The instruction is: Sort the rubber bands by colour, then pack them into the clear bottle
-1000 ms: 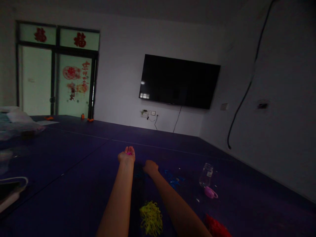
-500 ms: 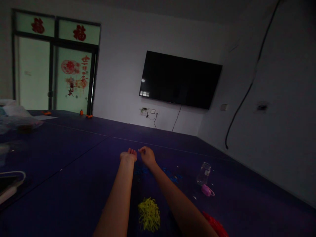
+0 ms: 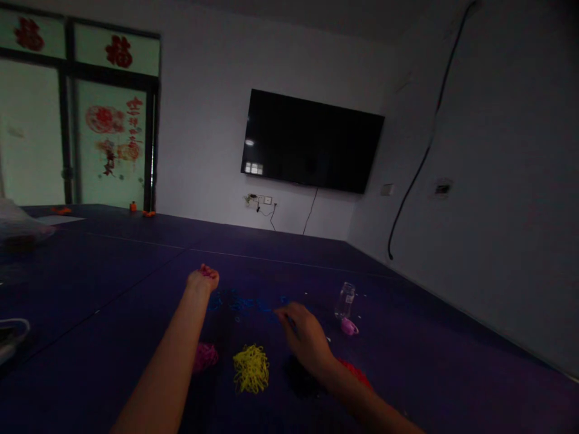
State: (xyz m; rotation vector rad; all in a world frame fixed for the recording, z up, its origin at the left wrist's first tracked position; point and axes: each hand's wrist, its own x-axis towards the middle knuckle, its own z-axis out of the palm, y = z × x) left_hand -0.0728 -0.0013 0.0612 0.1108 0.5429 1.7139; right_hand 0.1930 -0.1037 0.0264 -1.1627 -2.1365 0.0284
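Observation:
My left hand (image 3: 203, 278) is palm up over the far middle of the table, its fingers curled round a few small pink rubber bands (image 3: 207, 273). Thumb and fingertips of my right hand (image 3: 305, 337) come together in a pinch above the table; whatever is between them is too small to make out. Beyond and between the hands lie scattered blue rubber bands (image 3: 244, 303). Nearer me is a heap of yellow rubber bands (image 3: 251, 369), with a pink-purple heap (image 3: 205, 357) beside my left forearm. A red heap (image 3: 356, 372) is partly hidden by my right wrist.
A clear bottle (image 3: 345, 300) stands at the right, a pink lid with a loop (image 3: 348, 327) beside it. Small white bits dot the dark table (image 3: 136, 349). At far left lies a plastic bag (image 3: 20, 223); small orange things (image 3: 132, 207) sit along the back edge.
My right hand went up beside the left palm, then drew back right and nearer me. The left fingers have curled in more. The view has turned right, uncovering the pink-purple heap.

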